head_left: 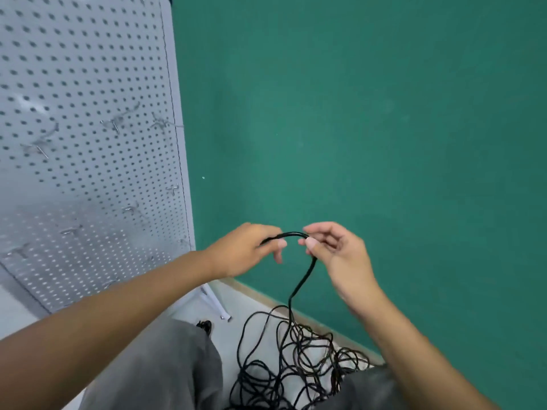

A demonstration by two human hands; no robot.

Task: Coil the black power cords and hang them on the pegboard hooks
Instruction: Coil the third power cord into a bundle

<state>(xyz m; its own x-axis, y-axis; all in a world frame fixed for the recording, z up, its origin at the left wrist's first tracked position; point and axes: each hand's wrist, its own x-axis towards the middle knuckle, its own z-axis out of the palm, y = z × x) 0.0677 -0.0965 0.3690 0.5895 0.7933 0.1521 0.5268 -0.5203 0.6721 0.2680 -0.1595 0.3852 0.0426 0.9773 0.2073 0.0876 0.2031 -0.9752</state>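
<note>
A black power cord point(299, 287) arches between both my hands in front of the green wall. My left hand point(245, 250) grips one end of the arch. At the other end my right hand point(337, 255) pinches the cord between thumb and fingers. From my right hand the cord drops to a tangled heap of black cords point(296, 365) on the floor between my knees. The grey pegboard point(88, 143) stands at the left with several metal hooks point(114, 124); nothing hangs on the ones I can see.
A green wall point(384, 128) fills the right side, meeting the pale floor point(251, 303) at a wooden skirting strip. The pegboard's white foot point(214, 303) sticks out onto the floor. A small black object point(205, 324) lies by my left knee. My grey trousers point(165, 368) fill the bottom.
</note>
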